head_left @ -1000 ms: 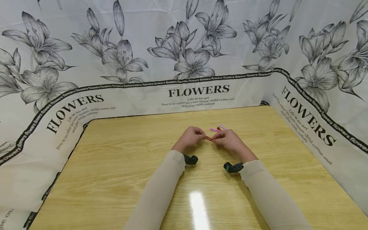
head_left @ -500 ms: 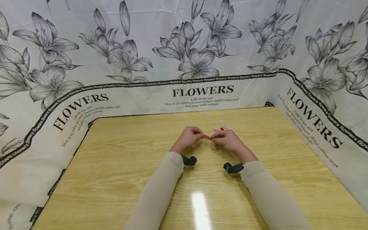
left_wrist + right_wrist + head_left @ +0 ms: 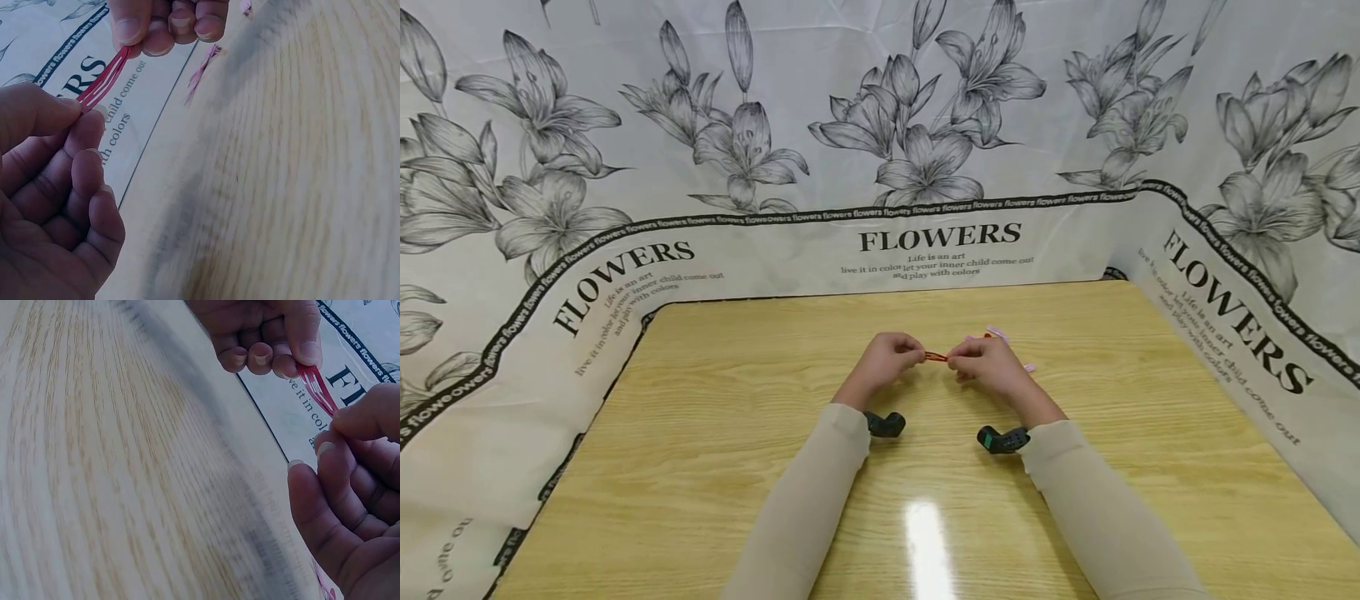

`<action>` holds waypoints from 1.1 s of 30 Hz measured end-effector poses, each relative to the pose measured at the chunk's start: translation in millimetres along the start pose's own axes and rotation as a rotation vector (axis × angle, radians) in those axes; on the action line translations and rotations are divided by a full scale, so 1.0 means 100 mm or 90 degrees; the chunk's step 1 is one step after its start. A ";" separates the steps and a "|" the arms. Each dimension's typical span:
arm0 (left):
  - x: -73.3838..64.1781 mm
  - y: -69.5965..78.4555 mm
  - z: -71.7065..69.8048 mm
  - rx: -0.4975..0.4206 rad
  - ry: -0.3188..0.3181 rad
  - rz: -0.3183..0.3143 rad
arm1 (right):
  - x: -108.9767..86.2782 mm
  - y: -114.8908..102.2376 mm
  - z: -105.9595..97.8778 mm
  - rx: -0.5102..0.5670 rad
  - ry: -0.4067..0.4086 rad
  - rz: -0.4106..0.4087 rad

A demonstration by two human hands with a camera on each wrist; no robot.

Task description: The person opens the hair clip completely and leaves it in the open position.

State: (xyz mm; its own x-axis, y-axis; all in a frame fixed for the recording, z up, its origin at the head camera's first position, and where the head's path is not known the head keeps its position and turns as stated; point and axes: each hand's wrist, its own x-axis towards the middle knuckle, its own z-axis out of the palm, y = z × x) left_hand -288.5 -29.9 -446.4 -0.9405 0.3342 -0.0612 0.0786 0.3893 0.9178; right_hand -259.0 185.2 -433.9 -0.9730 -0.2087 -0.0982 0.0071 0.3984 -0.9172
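A red snap hair clip, slim and slotted, is held above the table between both hands. My left hand pinches one end of it between thumb and index finger. At the other end, the thumb and index finger of my right hand pinch it too. Close up in the left wrist view, the hair clip looks slightly bowed, with light gaps between its strips. The right wrist view shows the same hair clip spanning the fingertips. Both hands' other fingers are loosely curled, and the fingertips cover the clip's ends.
Pink pieces and a bit of red lie on the wooden table just beyond my right hand. Another pink piece is right of that hand. A white flower-printed cloth walls the table's back and sides.
The hair clip has turned from slanting to nearly level. My left hand has shifted slightly left. A pink piece right of my right hand has come into view, and the head view has turned slightly.
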 end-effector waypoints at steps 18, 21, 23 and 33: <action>-0.23 -0.09 -0.19 0.023 0.013 0.007 | 0.04 -0.05 0.17 0.001 -0.039 -0.033; -0.29 -0.10 -0.23 0.035 0.013 0.009 | 0.04 -0.06 0.21 0.011 -0.050 -0.035; -0.32 -0.10 -0.25 0.040 0.015 0.010 | 0.04 -0.07 0.24 0.014 -0.056 -0.039; -0.47 -0.20 -0.36 0.038 0.024 0.027 | 0.03 -0.11 0.38 -0.020 -0.067 -0.068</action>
State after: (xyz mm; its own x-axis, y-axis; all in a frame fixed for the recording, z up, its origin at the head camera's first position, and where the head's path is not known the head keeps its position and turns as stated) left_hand -257.4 -84.1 -447.5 -0.9475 0.3196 -0.0068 0.1372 0.4258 0.8943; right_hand -253.1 146.2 -438.8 -0.9381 -0.3438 -0.0416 -0.1044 0.3954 -0.9125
